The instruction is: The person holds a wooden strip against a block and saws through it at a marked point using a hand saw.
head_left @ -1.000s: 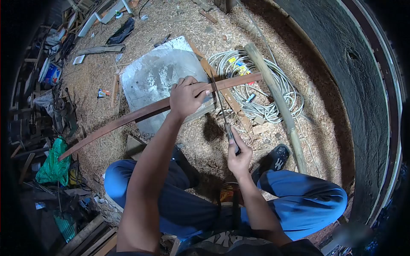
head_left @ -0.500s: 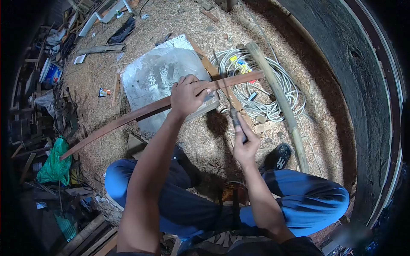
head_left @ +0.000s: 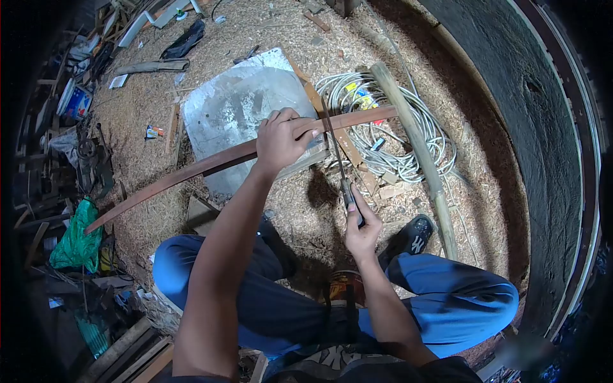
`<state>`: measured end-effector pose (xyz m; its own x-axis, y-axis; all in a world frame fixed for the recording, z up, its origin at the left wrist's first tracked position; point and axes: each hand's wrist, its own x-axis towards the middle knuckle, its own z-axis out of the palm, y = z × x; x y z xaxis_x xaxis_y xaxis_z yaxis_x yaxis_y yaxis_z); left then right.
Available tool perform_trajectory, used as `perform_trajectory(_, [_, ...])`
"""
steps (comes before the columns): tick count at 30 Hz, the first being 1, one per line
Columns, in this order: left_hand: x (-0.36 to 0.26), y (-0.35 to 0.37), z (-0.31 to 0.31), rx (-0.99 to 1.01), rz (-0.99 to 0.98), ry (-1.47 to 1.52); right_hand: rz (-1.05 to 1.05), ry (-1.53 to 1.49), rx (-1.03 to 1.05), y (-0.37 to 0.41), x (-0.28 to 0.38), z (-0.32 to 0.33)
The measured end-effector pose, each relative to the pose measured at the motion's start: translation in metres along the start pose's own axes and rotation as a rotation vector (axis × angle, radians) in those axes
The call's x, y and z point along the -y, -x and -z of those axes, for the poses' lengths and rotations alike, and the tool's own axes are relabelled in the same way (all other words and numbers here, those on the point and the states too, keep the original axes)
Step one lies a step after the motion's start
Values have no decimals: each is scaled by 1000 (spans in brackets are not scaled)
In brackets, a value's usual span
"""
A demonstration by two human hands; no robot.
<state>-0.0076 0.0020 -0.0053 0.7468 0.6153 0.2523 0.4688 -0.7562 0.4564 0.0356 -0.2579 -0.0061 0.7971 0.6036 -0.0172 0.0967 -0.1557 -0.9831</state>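
A long reddish wood strip [head_left: 191, 170] runs from the lower left to the upper right, over a grey metal-topped slab [head_left: 223, 105]. My left hand [head_left: 281, 142] is closed round the strip near the slab's right edge. My right hand [head_left: 364, 231] grips the dark handle of a saw [head_left: 334, 143]. The thin blade points up and crosses the strip just right of my left hand. Whether its teeth have cut into the wood cannot be made out. The strip's right end meets a pale round pole [head_left: 418, 143].
Coiled grey cable [head_left: 440, 137] lies under and beside the pole. A dark wall [head_left: 543, 127] curves along the right. At the left are a green plastic bag [head_left: 80, 239] and piled scrap. My legs are on both sides of a can [head_left: 347, 287].
My right hand has moved slightly down and left with the saw, whose blade now appears more upright. My left hand has stayed nearly in place on the strip.
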Motion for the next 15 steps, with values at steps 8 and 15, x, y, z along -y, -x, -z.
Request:
perform_trajectory(8, [1, 1, -2, 58, 56, 12, -48, 72, 47, 1, -3, 5])
perform_trajectory(15, [-2, 0, 2, -1, -13, 6, -5, 55, -1, 5, 1, 4])
